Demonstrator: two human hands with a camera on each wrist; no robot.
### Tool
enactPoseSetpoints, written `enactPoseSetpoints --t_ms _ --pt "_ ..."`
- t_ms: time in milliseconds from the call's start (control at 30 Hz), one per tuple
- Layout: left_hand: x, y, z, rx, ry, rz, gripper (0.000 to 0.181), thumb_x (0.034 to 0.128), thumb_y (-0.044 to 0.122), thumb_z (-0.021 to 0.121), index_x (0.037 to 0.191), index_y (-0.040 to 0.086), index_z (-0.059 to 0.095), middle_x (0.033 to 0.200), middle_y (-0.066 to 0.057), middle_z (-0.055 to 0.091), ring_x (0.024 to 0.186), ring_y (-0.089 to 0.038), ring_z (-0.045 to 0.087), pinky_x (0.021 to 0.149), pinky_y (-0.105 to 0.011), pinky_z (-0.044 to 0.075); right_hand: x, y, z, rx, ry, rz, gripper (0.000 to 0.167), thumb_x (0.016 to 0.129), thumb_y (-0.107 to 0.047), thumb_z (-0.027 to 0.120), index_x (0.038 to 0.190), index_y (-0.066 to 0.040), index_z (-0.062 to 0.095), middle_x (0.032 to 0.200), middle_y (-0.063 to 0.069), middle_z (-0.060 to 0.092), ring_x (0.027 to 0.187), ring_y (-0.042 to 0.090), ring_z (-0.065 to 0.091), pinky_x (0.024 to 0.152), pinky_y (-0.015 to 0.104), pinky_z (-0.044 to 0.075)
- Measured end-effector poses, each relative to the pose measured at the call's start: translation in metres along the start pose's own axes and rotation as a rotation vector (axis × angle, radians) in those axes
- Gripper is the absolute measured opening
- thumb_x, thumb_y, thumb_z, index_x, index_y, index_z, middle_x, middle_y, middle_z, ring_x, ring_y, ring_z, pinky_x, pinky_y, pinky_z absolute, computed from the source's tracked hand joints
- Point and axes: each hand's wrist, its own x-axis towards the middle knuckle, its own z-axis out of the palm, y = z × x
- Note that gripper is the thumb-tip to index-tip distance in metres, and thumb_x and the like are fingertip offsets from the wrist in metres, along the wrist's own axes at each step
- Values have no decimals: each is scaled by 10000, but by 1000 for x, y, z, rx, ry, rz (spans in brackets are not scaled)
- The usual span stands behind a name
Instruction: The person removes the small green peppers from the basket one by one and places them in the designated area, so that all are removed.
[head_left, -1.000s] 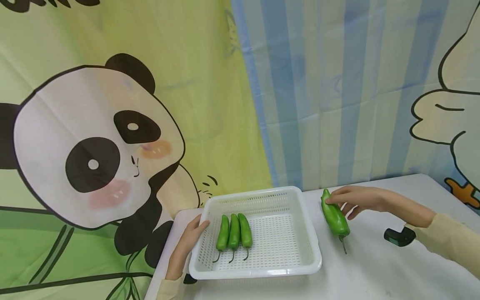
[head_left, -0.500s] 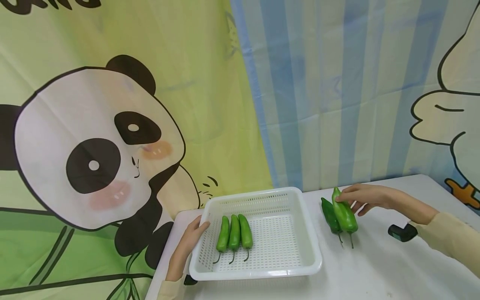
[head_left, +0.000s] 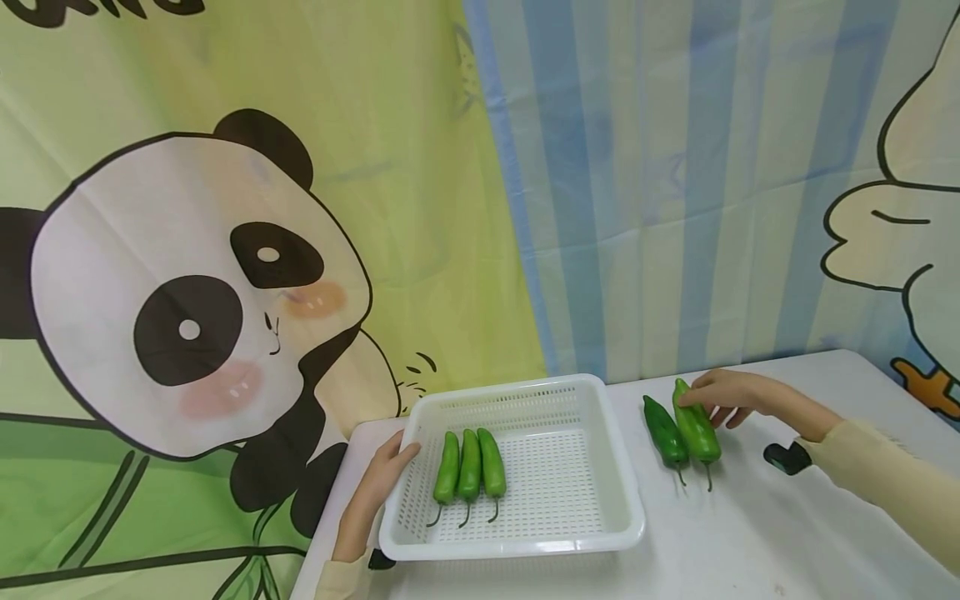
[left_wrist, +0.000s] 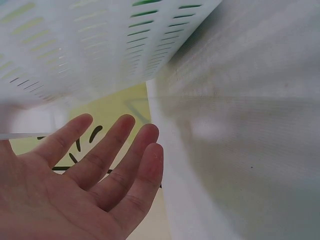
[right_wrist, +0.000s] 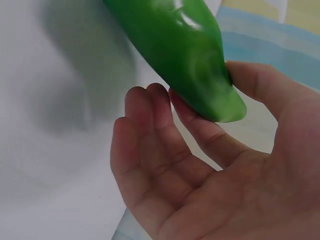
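In the head view, a white perforated plastic basket [head_left: 517, 547] stands on the white table. Three light green chili peppers [head_left: 468, 468] lie side by side at its left, stems toward me. My left hand [head_left: 384, 473] rests at the basket's left rim, thumb over the edge; in the left wrist view its fingers extend fairly straight beside the perforated wall. My right hand [head_left: 731, 396] pinches a bright green pepper [head_left: 697, 429] near its tip between thumb and index finger; the other fingers curl loosely. Just left of it lies a darker green pepper [head_left: 664, 433] on the table.
Behind the table [head_left: 787, 500] hangs a printed curtain [head_left: 630, 208], with a panda on the left and blue stripes on the right. The basket's right wall stands a short way left of the darker pepper.
My right hand has carried the bright green pepper rightward, bringing the darker pepper into sight on its left. My left hand and the basket have stayed in place.
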Motion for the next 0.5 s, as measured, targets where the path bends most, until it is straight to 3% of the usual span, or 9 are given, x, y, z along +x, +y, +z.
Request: enactPoseSetpoints --t_ms 200,500 --pt "0 -1 0 -13 5 -11 477 1053 260 517 1513 153 443 1342 -264 615 945 -328 745 693 -413 653 11 5 4 -38 21 56 478 972 -441 597 1139 7 625 945 123 616 864 283 652 701 384 587" --pt "-1 1 -1 -9 -6 9 489 1058 265 505 1521 128 426 1348 -285 603 957 -344 743 697 -416 654 21 5 8 -81 28 100 396 961 -429 597 1003 -36 623 902 128 615 816 278 654 695 388 597"
